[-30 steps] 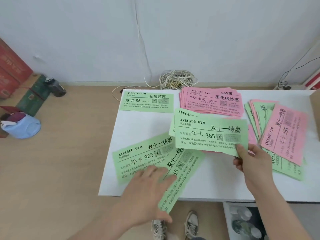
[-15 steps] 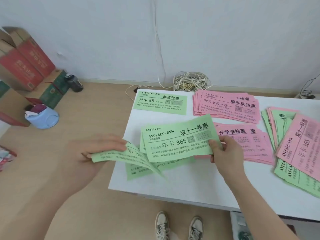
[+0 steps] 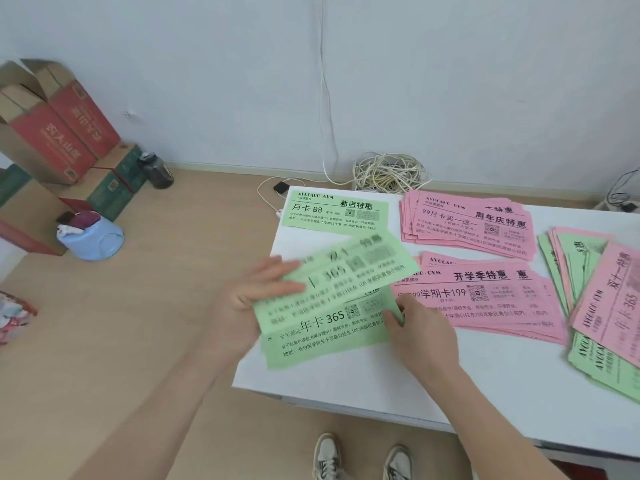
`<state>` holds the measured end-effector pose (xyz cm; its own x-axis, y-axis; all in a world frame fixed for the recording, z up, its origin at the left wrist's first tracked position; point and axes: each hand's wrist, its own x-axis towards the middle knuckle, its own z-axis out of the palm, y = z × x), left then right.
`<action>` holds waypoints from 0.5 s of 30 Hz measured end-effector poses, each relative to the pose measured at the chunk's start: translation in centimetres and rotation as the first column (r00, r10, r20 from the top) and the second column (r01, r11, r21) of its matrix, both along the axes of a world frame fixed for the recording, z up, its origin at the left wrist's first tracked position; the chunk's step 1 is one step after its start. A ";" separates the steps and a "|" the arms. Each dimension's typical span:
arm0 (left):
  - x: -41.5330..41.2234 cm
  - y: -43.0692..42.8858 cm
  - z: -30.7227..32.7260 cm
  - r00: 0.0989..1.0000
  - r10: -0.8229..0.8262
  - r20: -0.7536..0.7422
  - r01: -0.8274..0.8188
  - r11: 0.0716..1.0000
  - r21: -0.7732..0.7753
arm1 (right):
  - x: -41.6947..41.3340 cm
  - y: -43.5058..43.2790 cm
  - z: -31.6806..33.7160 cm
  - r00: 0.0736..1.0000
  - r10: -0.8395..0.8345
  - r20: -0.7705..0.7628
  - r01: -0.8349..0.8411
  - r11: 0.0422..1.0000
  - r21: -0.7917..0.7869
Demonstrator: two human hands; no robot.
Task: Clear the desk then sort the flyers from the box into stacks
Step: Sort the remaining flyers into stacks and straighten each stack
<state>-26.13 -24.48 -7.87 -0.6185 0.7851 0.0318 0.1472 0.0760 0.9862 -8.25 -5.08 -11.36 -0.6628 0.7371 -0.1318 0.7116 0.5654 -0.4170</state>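
Observation:
My left hand [image 3: 254, 294] holds the left end of a blurred green flyer [image 3: 349, 268], thumb on top, over the white desk [image 3: 485, 393]. My right hand [image 3: 420, 336] pinches the right end of the green "365" flyers [image 3: 322, 332] lying under it near the desk's left front. One green "88" flyer [image 3: 334, 213] lies at the back left. A pink stack [image 3: 467, 220] sits at the back middle, with a second pink stack [image 3: 485, 296] in front of it. A mixed pink and green pile [image 3: 602, 299] is fanned at the right edge.
A coil of white cable [image 3: 389, 171] lies against the wall behind the desk. On the wooden floor at the left stand red cardboard boxes [image 3: 59, 133], a dark bottle [image 3: 157, 169] and a blue tub [image 3: 91, 235]. My shoes [image 3: 363, 457] show below the desk's front edge.
My left hand lifted green flyers off the desk's left edge and brought them over to the flyer in my right hand. The right hand lowered its flyer toward the desk.

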 end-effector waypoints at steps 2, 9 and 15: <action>-0.1 0.1 -1.8 0.933 -0.201 -0.298 0.107 0.947 -0.302 | 0.1 0.0 -0.1 1.000 0.017 0.022 -0.018 1.000 0.014; -0.9 1.0 0.2 0.719 -0.634 -0.286 0.214 0.593 -0.776 | 0.8 0.6 0.1 0.997 0.013 -0.078 -0.013 1.000 0.001; 1.6 2.9 -1.8 0.639 -0.691 -0.339 0.010 0.448 -0.894 | 0.7 1.2 0.6 0.992 0.117 0.052 -0.117 0.993 -0.002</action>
<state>-24.57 -21.63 -9.70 -0.3629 0.7969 -0.4830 0.8536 0.4922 0.1708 -7.55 -3.86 -10.77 -0.7370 0.6547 -0.1680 0.6611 0.6466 -0.3807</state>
